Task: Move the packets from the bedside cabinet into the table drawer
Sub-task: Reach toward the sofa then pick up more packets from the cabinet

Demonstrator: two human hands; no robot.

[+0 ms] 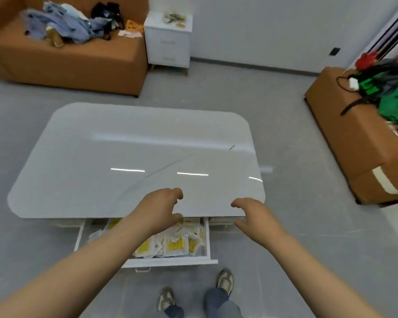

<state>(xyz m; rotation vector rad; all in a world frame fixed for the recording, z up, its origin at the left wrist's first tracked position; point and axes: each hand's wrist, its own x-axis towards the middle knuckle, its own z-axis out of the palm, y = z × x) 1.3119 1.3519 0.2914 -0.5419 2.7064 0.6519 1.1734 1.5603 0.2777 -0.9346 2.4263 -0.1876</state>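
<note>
While both arms reach forward over the near edge of the white desk (136, 157), neither hand holds anything. The left hand (161, 210) hangs above the desk's front edge and the back of the open drawer (170, 262), its fingers loosely curled and its thumb spread apart from them, with nothing between. The right hand (253, 214) sits just to the right of the drawer at the desk's edge, fingers likewise relaxed and parted from the thumb, empty. Whether either hand touches the desk top cannot be told.

The drawer is pulled out toward the person from under the desk, and a heap of yellow-and-white packets (175, 244) lies inside it, overlapping one another and filling mostly its right half. Well beyond the desk, against the far wall, stands the white bedside cabinet (168, 42), and a small cluster of further packets (174, 19) rests on its top.

Left of the cabinet is a brown sofa (67, 63) with a pile of clothes (64, 26) on its seat. A second brown seat (354, 138) at the right carries green and black items. Below the drawer, the person's shoes (225, 281) stand on the grey floor (216, 92).
</note>
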